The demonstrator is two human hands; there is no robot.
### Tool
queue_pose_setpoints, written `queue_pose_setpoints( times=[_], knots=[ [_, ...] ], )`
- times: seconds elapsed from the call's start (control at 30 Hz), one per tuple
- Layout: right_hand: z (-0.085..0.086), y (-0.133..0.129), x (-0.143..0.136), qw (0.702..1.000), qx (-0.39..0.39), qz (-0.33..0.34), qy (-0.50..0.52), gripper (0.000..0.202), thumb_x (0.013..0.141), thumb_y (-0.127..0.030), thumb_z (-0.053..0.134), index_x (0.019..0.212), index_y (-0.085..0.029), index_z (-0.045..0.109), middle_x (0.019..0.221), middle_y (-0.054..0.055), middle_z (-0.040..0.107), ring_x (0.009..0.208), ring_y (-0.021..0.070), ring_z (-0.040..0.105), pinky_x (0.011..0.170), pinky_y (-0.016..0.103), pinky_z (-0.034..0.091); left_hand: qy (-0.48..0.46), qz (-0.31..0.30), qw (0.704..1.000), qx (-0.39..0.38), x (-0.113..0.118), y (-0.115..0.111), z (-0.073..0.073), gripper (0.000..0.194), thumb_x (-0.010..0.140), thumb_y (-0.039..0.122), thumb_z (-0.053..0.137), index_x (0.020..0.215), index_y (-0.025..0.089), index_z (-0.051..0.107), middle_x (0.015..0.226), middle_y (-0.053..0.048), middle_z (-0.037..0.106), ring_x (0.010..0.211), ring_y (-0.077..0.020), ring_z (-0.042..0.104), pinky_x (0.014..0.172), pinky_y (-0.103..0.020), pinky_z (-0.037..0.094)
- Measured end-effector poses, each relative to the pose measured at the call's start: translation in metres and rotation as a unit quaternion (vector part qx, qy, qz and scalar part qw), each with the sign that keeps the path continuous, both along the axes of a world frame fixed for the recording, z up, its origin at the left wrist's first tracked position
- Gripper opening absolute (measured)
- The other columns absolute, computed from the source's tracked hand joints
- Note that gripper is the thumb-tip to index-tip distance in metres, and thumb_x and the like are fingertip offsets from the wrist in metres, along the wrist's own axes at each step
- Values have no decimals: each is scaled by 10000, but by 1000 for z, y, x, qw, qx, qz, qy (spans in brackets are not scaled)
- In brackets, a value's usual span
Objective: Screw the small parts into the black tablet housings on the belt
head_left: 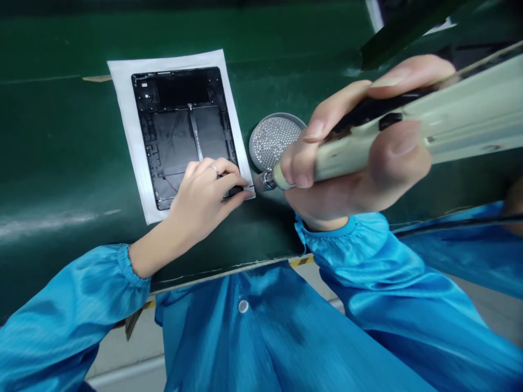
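Observation:
A black tablet-like device (183,136) with exposed inner parts lies on a white sheet (131,147). My left hand (206,193) rests over the lower right part of the device, thumb and fingers brought together near its corner; whatever they pinch is too small to make out. Wrapped round a pale electric screwdriver (347,155), my right hand (359,147) holds it tilted, with its metal tip pointing left, close to my left fingertips. Behind the screwdriver's tip sits a round dish (274,139) filled with many tiny shiny pieces or dimples.
The green table mat (61,141) runs under everything, and its front edge lies close to my body. A dark green bar (402,32) and a dark object stand at the upper right. Blue fabric and a dark cable (461,222) show at the right.

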State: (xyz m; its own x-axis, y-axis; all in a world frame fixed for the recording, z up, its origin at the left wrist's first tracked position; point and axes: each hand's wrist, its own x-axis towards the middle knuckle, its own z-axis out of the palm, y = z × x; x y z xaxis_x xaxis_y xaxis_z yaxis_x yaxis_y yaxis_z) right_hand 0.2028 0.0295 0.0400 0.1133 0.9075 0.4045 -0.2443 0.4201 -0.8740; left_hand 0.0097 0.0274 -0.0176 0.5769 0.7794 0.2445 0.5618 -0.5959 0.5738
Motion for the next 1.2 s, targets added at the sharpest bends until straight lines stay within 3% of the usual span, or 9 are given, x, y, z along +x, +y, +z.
queue_pose_setpoints(
  times=[0.3, 0.4, 0.47, 0.53, 0.63, 0.77, 0.93, 1.1, 1.2],
  knots=[
    [7, -8, 0, 1000, -17, 24, 5, 335, 981, -421, 886, 1061, -268, 599, 905, -77, 761, 487, 76, 561, 425, 245, 516, -8, -15, 1000, 16, 3, 1, -2, 129, 1121, 252, 707, 1028, 231, 795, 1166, -27, 806, 1052, -241, 689, 930, -434, 429],
    [-3, -3, 1, 999, -5, 33, -11, 301, 998, -438, 863, 1119, -276, 640, 973, -56, 772, 551, 84, 625, 475, 241, 579, 10, -4, 1000, 10, 4, 0, -1, 111, 1108, 265, 723, 1195, 228, 782, 1276, -64, 778, 1135, -270, 688, 973, -439, 443],
    [-14, 8, -2, 999, 40, 19, -24, 237, 1018, -451, 821, 1151, -304, 692, 994, -44, 772, 545, 90, 632, 447, 238, 566, 29, 18, 999, 7, 2, -2, 3, 306, 1091, 291, 744, 1385, 211, 718, 1380, -115, 733, 1214, -308, 675, 1014, -453, 457],
    [-26, 22, -8, 979, 196, -49, 10, 134, 1029, -439, 766, 1126, -356, 726, 854, -97, 718, 363, 10, 417, 279, 147, 309, 48, 37, 998, 12, -3, -6, 6, 427, 1082, 326, 754, 1476, 190, 657, 1424, -153, 705, 1253, -341, 667, 1037, -473, 467],
    [-36, 34, -16, 977, 179, -111, -10, 244, 994, -519, 767, 1150, -365, 659, 863, -97, 695, 348, 18, 385, 267, 170, 173, 58, 32, 997, 50, -16, -16, 9, 397, 1097, 340, 730, 1446, 164, 660, 1409, -172, 721, 1271, -358, 680, 1037, -487, 477],
    [-38, 34, -18, 988, 141, -44, -50, 235, 1011, -460, 709, 1184, -320, 633, 918, -81, 726, 415, 47, 488, 316, 174, 315, 71, -11, 991, 111, -26, -29, 5, 385, 1127, 333, 688, 1446, 118, 679, 1441, -188, 741, 1288, -357, 707, 1084, -512, 470],
    [-44, 30, -23, 981, 192, 6, -32, 256, 1027, -434, 733, 1233, -315, 638, 932, -88, 730, 415, 19, 500, 336, 117, 360, 129, -44, 983, 120, -21, -39, 5, 501, 1142, 420, 658, 1535, 110, 669, 1571, -187, 688, 1338, -386, 681, 1181, -580, 422],
    [-32, 15, -32, 996, 21, -3, -89, 534, 991, -734, 729, 1289, -339, 529, 1128, -36, 733, 684, 129, 784, 519, 260, 675, 131, -42, 985, 108, -19, -41, 8, 531, 1132, 436, 677, 1531, 86, 673, 1576, -199, 681, 1344, -394, 677, 1187, -597, 427],
    [-20, 9, -35, 995, -41, 20, -87, 607, 968, -809, 703, 1300, -344, 499, 1203, -9, 723, 854, 203, 852, 581, 329, 734, 123, -48, 986, 97, -18, -41, 7, 518, 1105, 422, 724, 1535, 136, 686, 1581, -197, 676, 1357, -408, 671, 1178, -595, 436]
  ],
)
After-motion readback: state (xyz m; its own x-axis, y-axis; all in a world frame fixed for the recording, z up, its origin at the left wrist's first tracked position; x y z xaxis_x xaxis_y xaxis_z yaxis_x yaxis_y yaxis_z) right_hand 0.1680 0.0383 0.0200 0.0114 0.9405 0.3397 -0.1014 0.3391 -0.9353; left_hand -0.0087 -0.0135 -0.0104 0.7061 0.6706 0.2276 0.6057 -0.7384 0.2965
